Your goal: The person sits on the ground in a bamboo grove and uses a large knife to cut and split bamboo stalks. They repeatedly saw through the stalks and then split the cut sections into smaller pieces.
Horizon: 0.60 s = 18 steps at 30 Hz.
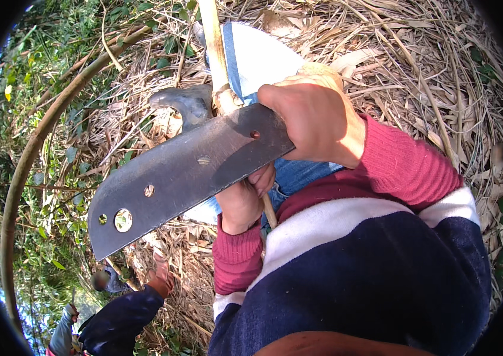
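Observation:
In my right hand (316,115) is a machete (174,169) with a broad dark blade, its fingers closed round the light handle (322,74). The blade has several holes and reaches to the left, slanting down toward its wide, blunt end. Beneath it, my left hand (242,204) is wrapped round a pale, thin cane stalk (216,50). The blade crosses over the stalk and hides its middle and part of my left fingers. The stalk runs from the top edge down toward my body, with a node just above the blade.
My denim-clad leg (263,59) is brightly sunlit behind the stalk. A shiny grey curved thing (186,104) lies beside it. Dry leaves (394,71) cover the ground. A long bent stem (32,142) arches at the left, before green plants. Another person (121,320) is at lower left.

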Each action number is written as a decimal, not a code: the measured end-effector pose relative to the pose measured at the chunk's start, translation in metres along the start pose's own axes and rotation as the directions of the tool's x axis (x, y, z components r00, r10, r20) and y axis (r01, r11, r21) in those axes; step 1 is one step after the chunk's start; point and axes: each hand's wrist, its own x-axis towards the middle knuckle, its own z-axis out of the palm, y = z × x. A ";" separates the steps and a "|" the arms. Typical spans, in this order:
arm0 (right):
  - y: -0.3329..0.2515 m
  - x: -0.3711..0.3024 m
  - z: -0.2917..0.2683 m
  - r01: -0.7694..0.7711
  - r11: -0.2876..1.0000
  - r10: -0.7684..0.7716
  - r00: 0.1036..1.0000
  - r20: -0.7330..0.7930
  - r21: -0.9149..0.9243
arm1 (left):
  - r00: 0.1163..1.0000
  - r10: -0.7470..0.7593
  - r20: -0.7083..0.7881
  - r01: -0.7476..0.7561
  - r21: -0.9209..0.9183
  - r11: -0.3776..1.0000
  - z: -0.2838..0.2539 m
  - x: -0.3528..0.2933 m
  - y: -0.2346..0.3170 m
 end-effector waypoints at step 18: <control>-0.005 0.002 0.015 0.018 1.000 -0.020 0.997 -0.069 -0.026 | 0.994 0.085 -0.075 -0.074 0.142 0.987 0.006 0.000 -0.005</control>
